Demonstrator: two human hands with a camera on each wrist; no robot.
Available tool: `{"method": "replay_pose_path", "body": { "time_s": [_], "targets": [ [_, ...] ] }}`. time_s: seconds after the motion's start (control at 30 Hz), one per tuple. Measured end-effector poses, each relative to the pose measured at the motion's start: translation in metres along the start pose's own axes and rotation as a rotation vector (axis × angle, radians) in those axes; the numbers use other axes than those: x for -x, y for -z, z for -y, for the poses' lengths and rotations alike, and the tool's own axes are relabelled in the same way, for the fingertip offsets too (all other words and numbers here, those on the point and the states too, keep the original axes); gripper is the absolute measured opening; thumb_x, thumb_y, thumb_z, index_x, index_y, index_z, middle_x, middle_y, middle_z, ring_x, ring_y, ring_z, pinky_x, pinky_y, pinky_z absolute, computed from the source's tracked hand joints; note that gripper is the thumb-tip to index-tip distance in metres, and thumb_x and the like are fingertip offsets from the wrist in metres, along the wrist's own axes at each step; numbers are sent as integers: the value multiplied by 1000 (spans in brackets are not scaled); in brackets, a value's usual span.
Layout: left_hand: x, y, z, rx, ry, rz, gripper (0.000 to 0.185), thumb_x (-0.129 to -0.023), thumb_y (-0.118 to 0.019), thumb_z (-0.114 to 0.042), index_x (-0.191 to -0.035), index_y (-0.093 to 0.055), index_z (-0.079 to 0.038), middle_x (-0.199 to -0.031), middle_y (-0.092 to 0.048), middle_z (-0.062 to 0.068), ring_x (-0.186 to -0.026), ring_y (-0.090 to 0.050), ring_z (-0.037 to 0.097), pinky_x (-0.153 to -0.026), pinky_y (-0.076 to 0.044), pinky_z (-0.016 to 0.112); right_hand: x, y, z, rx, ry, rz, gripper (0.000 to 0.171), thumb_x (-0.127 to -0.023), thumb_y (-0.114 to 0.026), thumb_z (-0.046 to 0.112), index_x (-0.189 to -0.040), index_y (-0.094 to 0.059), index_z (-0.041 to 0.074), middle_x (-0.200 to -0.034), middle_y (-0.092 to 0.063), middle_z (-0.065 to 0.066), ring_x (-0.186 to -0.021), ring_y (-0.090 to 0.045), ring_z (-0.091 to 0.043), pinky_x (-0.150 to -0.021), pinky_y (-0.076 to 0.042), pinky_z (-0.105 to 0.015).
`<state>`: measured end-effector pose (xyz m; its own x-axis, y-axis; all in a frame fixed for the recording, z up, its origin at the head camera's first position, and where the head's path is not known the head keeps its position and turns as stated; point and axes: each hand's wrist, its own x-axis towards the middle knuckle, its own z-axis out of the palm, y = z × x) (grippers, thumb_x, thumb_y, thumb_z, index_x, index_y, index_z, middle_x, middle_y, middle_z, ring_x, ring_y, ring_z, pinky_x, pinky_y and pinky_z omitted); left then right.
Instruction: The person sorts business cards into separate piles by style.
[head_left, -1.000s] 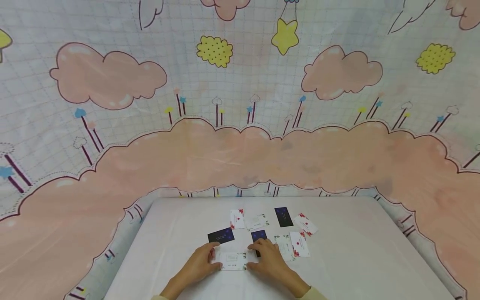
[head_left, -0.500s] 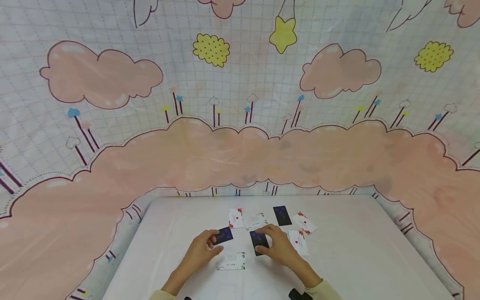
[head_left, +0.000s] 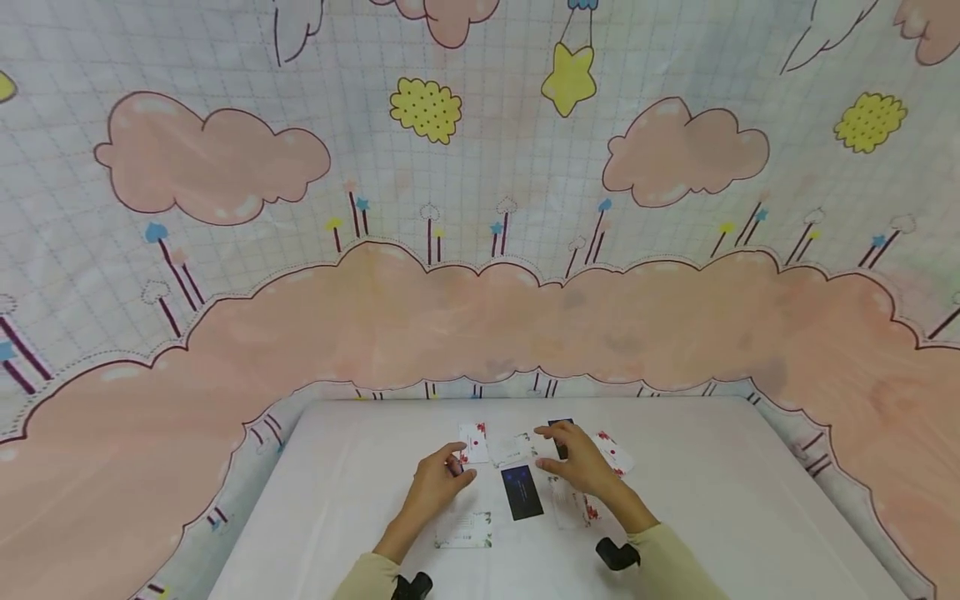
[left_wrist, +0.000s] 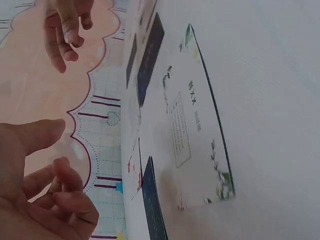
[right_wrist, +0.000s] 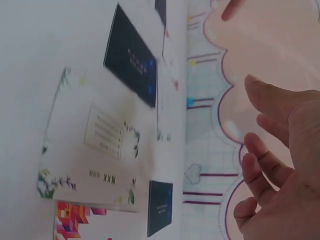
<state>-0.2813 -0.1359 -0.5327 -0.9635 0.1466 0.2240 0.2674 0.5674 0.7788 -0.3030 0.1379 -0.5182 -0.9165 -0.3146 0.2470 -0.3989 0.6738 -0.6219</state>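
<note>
Several small printed cards lie on the white table. My left hand is raised over the left dark blue card, hiding most of it in the head view; its fingers are loosely bent around nothing. Farther right, my right hand hovers with thumb and fingers apart, no card between them, and partly covers the back dark card. A dark blue card lies between the hands. Nearest the body is a white card with green leaf corners.
Behind the hands lie a red-flowered card and a leaf card. Another red-flowered card lies by the right hand, and a second leaf card beneath it. A patterned cloth hangs behind the table.
Both hands have left the near white leaf card and moved away from the body. The right hand passed over the middle dark card, then shifted right and back; the left now covers the left dark card.
</note>
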Motion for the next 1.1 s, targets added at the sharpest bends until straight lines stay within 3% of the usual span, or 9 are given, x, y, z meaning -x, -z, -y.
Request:
{"method": "replay_pose_path", "body": {
  "time_s": [0.37,0.6,0.77,0.97,1.1],
  "targets": [
    [-21,-21,-2,28,95,-11,61,-80,-80,-20,-133,-56,-1,-72,-54,-2,-59,-42,8,-54,-34,21,-18,-6,-26,-27,2,55,54,-85,-76,22,-135,-58,9,-116,-59,-18,-98,-55,-30,-84,-46,-42],
    [-36,-40,7,-21,51,15,64,-79,-80,-16,-136,-55,-5,-69,-58,-1,-57,-43,8,-53,-35,21,-28,-9,-36,43,22,84,56,-84,-77,21,-136,-58,11,-115,-60,-15,-103,-56,-31,-90,-46,-51],
    [-41,-49,8,-47,90,14,64,-77,-81,-15,-134,-56,-2,-64,-58,-1,-54,-45,8,-53,-36,23,-36,-9,-36,76,24,137,56,-84,-77,22,-136,-58,11,-114,-60,-17,-99,-55,-31,-85,-45,-47],
    [-44,-54,6,-60,157,1,58,-77,-82,-15,-130,-61,-5,-66,-57,-1,-59,-46,11,-57,-36,26,-44,-9,-39,9,14,160,57,-83,-78,19,-135,-58,7,-110,-60,-19,-90,-51,-29,-76,-41,-37],
    [-44,-57,7,-66,212,26,59,-76,-83,-16,-130,-61,-6,-69,-56,0,-62,-47,13,-58,-36,27,-46,-14,-43,29,-42,195,55,-83,-78,19,-134,-60,11,-109,-60,-14,-90,-48,-23,-79,-40,-37]
  ]
}}
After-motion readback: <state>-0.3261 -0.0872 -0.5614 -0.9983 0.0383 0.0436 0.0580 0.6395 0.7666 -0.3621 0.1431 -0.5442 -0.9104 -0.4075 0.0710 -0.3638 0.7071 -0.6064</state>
